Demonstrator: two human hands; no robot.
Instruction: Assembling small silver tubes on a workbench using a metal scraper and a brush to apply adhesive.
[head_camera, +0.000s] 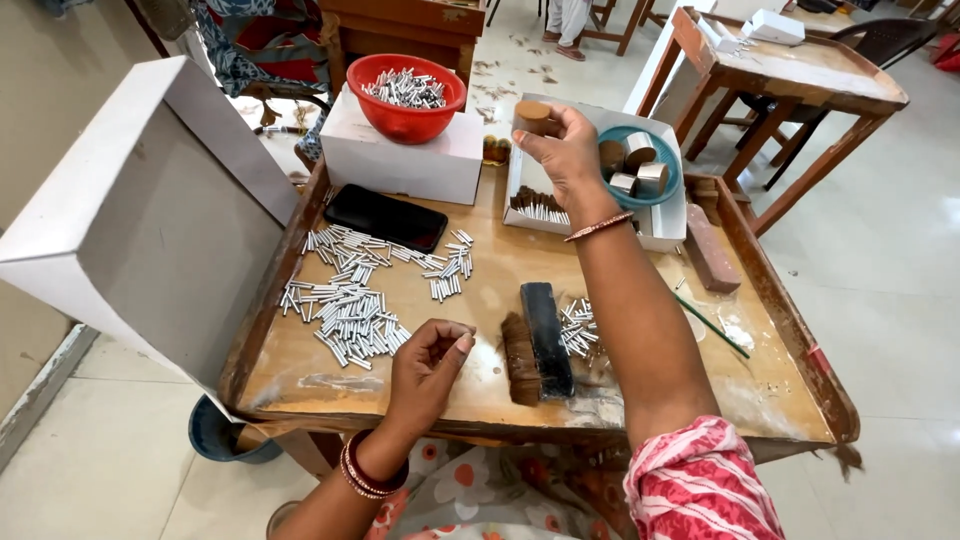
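Observation:
My right hand (565, 155) is raised over the far side of the wooden tray table (500, 270) and grips a short brown cylinder (531, 115). Just right of it a teal bowl (668, 188) holds several more cylinders, some silver-capped. My left hand (428, 362) hovers near the table's front edge with its fingers curled loosely inward; whether it holds anything small I cannot tell. A heap of small silver tubes (350, 295) lies to its left. A black-backed brush (540, 340) lies to its right, with a few tubes (578, 326) beside it.
A red bowl of silver tubes (406, 92) stands on a white box (400, 150). A black phone (385, 216) lies by it. A white tray (660, 225) holds the teal bowl and dark sticks. A large white box (150, 220) leans at left. Another table (800, 70) stands behind.

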